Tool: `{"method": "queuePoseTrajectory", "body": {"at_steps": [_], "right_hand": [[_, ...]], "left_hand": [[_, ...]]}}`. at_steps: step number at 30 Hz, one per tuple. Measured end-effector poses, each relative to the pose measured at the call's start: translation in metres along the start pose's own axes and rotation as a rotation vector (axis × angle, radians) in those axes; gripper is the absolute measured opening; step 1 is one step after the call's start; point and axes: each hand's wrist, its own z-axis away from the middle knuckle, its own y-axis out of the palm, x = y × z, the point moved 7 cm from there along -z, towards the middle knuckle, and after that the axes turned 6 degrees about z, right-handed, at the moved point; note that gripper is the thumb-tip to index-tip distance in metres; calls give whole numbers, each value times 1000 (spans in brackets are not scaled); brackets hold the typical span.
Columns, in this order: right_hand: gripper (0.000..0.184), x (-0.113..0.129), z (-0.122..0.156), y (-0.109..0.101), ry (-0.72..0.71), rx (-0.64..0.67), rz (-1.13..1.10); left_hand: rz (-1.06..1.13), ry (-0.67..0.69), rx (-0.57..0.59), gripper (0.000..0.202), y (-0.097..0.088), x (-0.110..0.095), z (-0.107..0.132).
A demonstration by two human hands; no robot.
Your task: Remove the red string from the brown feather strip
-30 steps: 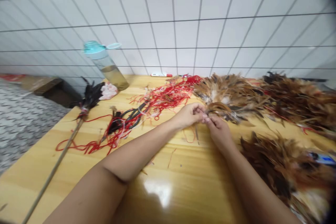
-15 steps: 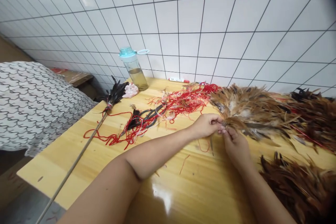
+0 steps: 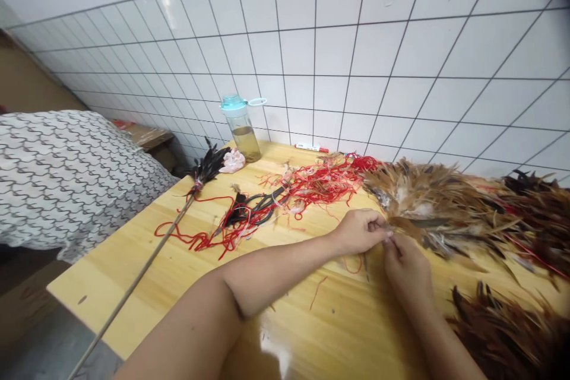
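My left hand [image 3: 363,230] and my right hand [image 3: 406,261] meet fingertip to fingertip over the table [image 3: 312,332]. Both are closed in a pinch at the quill end of a brown feather [image 3: 407,227], which points right; the grip itself is small and partly hidden by the fingers. Directly behind them lies a large heap of tan and brown feathers [image 3: 445,193]. Below my left wrist a thin red thread [image 3: 354,267] curls on the wood.
Tangled red string [image 3: 320,184] and dark-handled scissors [image 3: 262,205] lie left of the hands. A black-feather duster [image 3: 149,264] on a long stick crosses the table's left edge. A bottle [image 3: 244,136] and marker [image 3: 312,147] stand near the tiled wall. Darker feathers [image 3: 503,329] lie at right.
The camera view has shifted, so everything sits a little lower and further right. My hands keep the same pinch beside the feather heap.
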Motion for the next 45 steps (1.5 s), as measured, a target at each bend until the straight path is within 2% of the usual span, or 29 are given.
{"method": "queuePoseTrajectory", "body": {"at_steps": [6,11,14,17,20,23,25,28,32,35,39,42,45], "right_hand": [[31,-8,-4,0,78,-20,-221],[25,-2,-5,0,110,41,-325],[23,2,-5,0,111,39,-397],[27,-1,-7,-2,144,3,-493],[27,-11,-9,-4,245,-9,-591],[27,-19,-10,-6,303,-41,-675],[27,-21,-11,-6,305,-53,-688],[28,-21,-11,-6,296,-64,-677],[28,-31,-9,-10,393,-145,-666],[27,-39,-7,-13,452,-207,-686],[27,-40,-8,-13,442,-216,-684],[27,-38,-8,-12,426,-216,-676],[27,-37,-8,-11,413,-207,-659]], "left_hand": [[56,2,-2,21,-6,2,-6],[134,-48,72,27,-3,3,-5],[230,-67,102,29,-1,6,-4],[258,-31,107,24,-3,2,-4],[105,-9,22,21,-18,-5,-4],[-62,4,7,20,-29,-16,-6],[-209,19,90,16,-27,-24,-7],[-459,85,281,11,-14,-36,-7],[-697,107,437,12,0,-46,-1],[-783,75,524,13,6,-47,9],[-767,103,580,19,9,-43,19],[-746,159,539,15,9,-37,15],[-760,225,380,15,4,-33,-1]]}}
